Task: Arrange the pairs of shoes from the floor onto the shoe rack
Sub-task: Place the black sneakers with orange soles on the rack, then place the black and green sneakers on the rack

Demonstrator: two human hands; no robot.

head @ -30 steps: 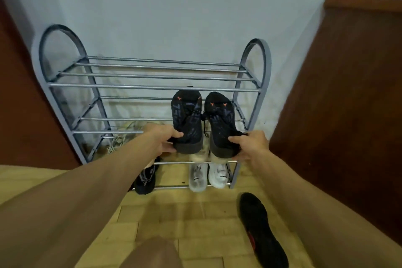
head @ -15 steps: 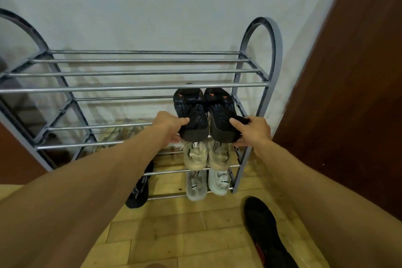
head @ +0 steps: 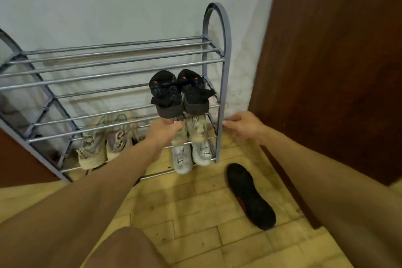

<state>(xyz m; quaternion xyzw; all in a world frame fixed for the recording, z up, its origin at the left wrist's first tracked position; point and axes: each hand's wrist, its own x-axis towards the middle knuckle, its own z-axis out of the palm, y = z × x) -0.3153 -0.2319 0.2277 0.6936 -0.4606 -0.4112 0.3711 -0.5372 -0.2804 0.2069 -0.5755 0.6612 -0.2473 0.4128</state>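
Looking down, you have the grey metal shoe rack with arched side frames (head: 226, 50) against the white wall (head: 108, 6), and the pair of black fabric shoes (head: 180, 95) sits at the right end of the tier just under the top one, toes to the wall, heels at the front bar, the two shoes touching side by side. Your left hand (head: 165, 132) is just below the heel of the left black shoe with its fingers curled, in front of the beige laced pair (head: 198, 130) on the bars beneath; whether it holds anything cannot be told. Your right hand (head: 243, 126) is apart from the shoes, at the rack's right edge, its fingertips against the front upright post – whether they pinch the post or only touch it is unclear. A white pair (head: 191, 154) hangs over the lowest front bar at the right end, directly under the beige one, and a pale, worn pair of trainers (head: 104, 146) rests low towards the left end. Off the rack, a single black shoe with red inside (head: 250, 196) lies on the yellowish tiled floor (head: 195, 224) – near the rack's right foot, beside the dark brown wooden panel (head: 337, 72).
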